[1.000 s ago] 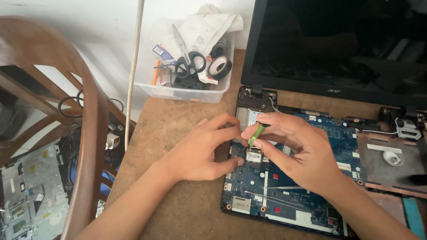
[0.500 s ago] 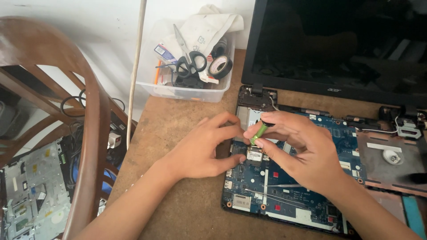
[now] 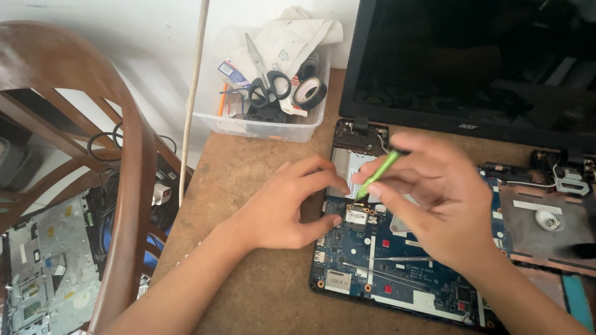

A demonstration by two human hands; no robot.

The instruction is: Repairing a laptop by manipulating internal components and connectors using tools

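Blue circuit board [image 3: 397,273] with white labels and small red squares, near right. Bright green tool [image 3: 380,175] above it. Black laptop screen [image 3: 472,62], far right. Brown tabletop [image 3: 248,186]; dark brown wooden chair [image 3: 133,186], left. Clear plastic box [image 3: 261,127], far centre, with black-handled scissors [image 3: 268,84] and black tape rolls [image 3: 309,93]. Grey metal plate [image 3: 546,226], right.

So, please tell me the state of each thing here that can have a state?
laptop: lid open, screen dark, base opened with blue board bare
green tool: tilted, held by right hand
left hand: fingertips at the board's edge
clear box: without lid, filled
scissors: shut
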